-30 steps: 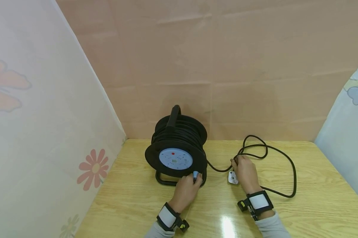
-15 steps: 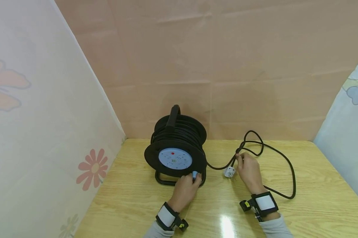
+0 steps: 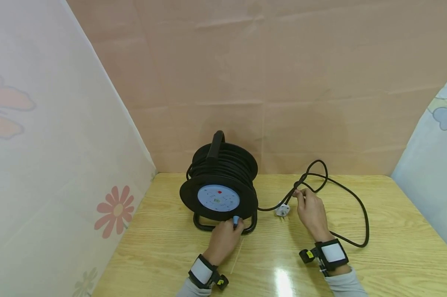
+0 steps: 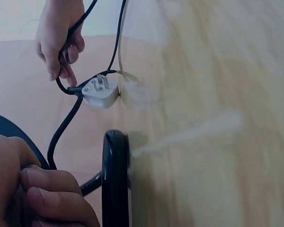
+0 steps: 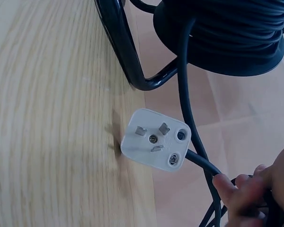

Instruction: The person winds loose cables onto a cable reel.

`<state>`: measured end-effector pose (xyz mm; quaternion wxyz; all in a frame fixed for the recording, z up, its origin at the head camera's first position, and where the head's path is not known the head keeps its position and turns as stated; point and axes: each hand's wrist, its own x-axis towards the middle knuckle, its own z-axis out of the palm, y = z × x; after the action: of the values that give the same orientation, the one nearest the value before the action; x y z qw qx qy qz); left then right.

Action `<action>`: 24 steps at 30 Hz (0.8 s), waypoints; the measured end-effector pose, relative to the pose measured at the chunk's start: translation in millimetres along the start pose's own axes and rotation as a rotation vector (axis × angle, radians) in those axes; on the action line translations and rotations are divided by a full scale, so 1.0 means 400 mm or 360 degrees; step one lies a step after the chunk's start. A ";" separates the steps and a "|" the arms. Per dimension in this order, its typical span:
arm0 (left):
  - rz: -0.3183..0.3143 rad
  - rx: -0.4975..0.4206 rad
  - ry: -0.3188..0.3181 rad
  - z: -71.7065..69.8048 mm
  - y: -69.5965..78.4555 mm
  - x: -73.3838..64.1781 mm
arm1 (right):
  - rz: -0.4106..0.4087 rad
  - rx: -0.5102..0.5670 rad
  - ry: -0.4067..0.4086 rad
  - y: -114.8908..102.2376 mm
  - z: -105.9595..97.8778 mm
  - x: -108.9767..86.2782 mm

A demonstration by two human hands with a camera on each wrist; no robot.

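With left hand [image 3: 223,241], grips the blue knob [image 3: 236,220] at the lower front edge of the black reel [image 3: 227,180], standing on the desk [image 3: 153,255]; with right hand [image 3: 312,212], pinches the black cable [image 5: 183,80] near the white plug [image 5: 154,139]. Farther right, the same cable in loose, crossing loops. Better to open this crossing first, turn the knob slowly, and keep the cable lightly tight.

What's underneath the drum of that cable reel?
A black tubular stand on the wooden table. The left hand covers part of its front bar; the drum hides whatever lies farther back.
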<state>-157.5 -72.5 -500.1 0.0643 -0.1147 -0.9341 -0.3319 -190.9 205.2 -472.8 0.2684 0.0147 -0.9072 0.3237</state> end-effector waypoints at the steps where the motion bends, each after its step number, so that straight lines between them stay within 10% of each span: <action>1: -0.0004 0.0005 0.0001 -0.001 -0.005 -0.001 | 0.0003 -0.0014 0.0004 0.000 0.000 0.000; 24: -0.0110 0.0051 0.0051 -0.040 -0.081 -0.011 | 0.0056 0.0137 -0.0040 -0.017 -0.010 0.003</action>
<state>-160.8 -108.0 -508.4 0.0697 -0.0758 -0.9416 -0.3207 -188.4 202.4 -465.7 0.2503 0.0143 -0.8959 0.3668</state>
